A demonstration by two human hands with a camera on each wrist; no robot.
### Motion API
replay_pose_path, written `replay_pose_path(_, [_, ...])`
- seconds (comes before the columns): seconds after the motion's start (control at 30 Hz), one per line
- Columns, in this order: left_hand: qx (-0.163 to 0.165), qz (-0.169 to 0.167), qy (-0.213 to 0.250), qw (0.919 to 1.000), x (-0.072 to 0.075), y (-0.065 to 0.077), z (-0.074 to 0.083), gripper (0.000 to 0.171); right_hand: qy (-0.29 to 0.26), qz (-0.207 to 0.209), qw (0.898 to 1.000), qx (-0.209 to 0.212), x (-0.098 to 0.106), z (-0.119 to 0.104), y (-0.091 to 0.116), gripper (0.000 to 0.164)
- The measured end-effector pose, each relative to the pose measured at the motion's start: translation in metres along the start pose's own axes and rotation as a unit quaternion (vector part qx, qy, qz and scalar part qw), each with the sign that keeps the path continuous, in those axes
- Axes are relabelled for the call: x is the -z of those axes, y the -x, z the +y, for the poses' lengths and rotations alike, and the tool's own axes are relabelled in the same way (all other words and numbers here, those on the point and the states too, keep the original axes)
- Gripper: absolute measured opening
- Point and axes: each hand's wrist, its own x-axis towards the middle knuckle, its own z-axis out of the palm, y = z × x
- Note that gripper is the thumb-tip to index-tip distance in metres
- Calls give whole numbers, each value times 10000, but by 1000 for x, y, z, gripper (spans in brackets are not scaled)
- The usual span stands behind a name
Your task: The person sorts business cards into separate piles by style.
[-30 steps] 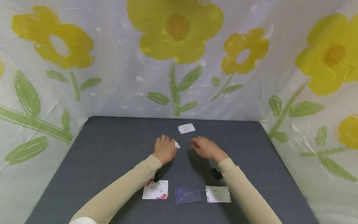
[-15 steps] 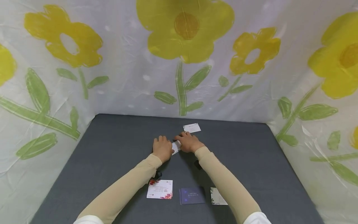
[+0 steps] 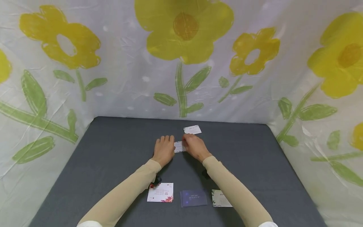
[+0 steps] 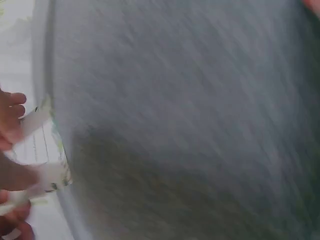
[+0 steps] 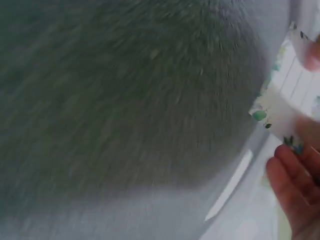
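A white card (image 3: 179,147) with leafy printed corners is stretched between both hands over the far half of the table. My left hand (image 3: 165,148) pinches its left end, fingers pointing away from me. At the other end, my right hand (image 3: 195,146) pinches the card with its fingers curled in. Green leaf print shows along the card edge (image 4: 57,172) in the left wrist view, and again on the card (image 5: 275,107) in the right wrist view. Just beyond the right hand lies another white card (image 3: 193,129) of the same look.
Near me lie white cards with red flowers (image 3: 160,193), a small stack of dark blue-purple cards (image 3: 194,198) and a white leaf-cornered card (image 3: 221,199) partly under the right sleeve. A flower-printed curtain (image 3: 124,94) encloses the grey table (image 3: 124,142).
My right hand has come in leftward from beside the card and taken its right end. The left hand has stayed at the left end. The card now lies straighter between them.
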Motion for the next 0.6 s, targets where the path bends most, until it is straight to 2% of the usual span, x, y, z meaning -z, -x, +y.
replay_pose_path(0.07, [-111, 210, 449, 9987, 4, -2, 2, 12, -267, 381, 9988, -124, 7, 6, 8, 6])
replay_pose_path(0.13, [-205, 195, 989, 9947, 11, -6, 9, 5, -566, 485, 9967, -319, 20, 14, 18, 6])
replay_pose_path(0.23, [-261, -285, 1670, 9852, 29, -12, 27, 7, -1099, 281, 9911, -696, 46, 27, 38, 8])
replay_pose_path(0.33, [-267, -779, 2167, 9728, 47, -16, 48, 9, -1583, 71, 9822, -1011, 73, 35, 62, 9])
replay_pose_path(0.4, [-248, -985, 2425, 9648, 57, -16, 61, 12, -1884, -25, 9747, -1200, 89, 38, 83, 10])
replay_pose_path(0.5, [-387, -1261, 2733, 9528, 65, -11, 80, 17, -2251, -156, 9635, -1438, 103, 42, 120, 11])
replay_pose_path(0.6, [-767, -1574, 2757, 9452, 63, -2, 100, 22, -2551, -347, 9533, -1580, 107, 49, 157, 11])
